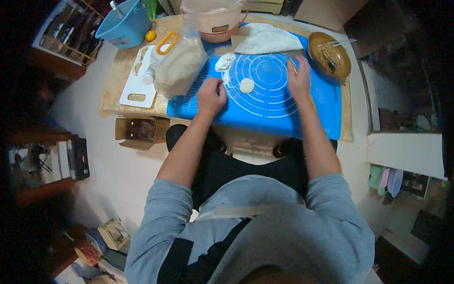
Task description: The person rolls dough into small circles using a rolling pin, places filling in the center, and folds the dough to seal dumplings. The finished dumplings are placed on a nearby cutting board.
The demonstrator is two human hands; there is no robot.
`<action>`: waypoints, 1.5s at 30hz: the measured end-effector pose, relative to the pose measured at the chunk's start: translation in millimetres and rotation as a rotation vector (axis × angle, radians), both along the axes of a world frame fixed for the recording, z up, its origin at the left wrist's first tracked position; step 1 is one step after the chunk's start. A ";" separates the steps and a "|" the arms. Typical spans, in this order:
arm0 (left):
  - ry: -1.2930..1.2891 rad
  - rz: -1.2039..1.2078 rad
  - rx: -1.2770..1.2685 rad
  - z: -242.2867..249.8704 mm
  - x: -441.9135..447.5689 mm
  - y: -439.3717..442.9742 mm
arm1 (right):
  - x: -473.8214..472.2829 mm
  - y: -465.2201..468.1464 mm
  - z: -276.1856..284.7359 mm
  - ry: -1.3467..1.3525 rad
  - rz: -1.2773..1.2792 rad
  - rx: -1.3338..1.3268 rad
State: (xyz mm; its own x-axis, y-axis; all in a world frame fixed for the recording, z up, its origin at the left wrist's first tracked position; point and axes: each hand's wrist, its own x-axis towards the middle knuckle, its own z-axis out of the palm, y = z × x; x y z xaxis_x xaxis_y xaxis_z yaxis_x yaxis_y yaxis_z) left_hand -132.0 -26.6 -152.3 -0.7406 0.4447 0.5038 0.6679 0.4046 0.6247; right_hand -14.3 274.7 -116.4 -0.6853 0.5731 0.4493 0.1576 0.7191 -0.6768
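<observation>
A small flattened round of dough (247, 86) lies on the blue silicone pastry mat (262, 126), within its printed white circles. My left hand (211, 95) is curled at the mat's left part, just below a heap of white flour (225, 62); nothing shows in it. On the right, my right hand (298, 77) lies over a slim wooden rolling pin (313, 103). The pin's far end shows by the thumb and its near end beside the wrist. How firmly the fingers close around it is hidden.
Left of the mat, a bag of flour (177, 72) with an orange handle leans over a white cutting board (129, 87) bearing dumplings (136, 67). Behind stand a pink bucket (220, 21), a white cloth (267, 39) and a blue basin (124, 26). A brown bowl of filling (330, 55) sits right.
</observation>
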 end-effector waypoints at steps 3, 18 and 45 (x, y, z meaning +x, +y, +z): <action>0.096 -0.202 -0.136 7.1 32.5 28.1 | 75.2 35.5 -23.5 -0.398 -0.220 0.407; 0.117 -0.210 -0.183 30.3 59.3 91.9 | 117.0 27.0 -16.1 -0.292 0.084 0.386; 0.185 -0.324 -0.665 33.3 25.7 113.3 | 76.9 -6.3 -16.6 -0.542 0.038 0.432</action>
State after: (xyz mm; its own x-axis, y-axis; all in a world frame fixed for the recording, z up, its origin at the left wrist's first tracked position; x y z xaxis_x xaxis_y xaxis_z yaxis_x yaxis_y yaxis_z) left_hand -106.3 86.7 -118.9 -0.4514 0.8784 0.1569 0.8872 0.4229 0.1846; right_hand 62.6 268.3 -133.0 -0.8938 0.3910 0.2197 0.3619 0.9181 -0.1618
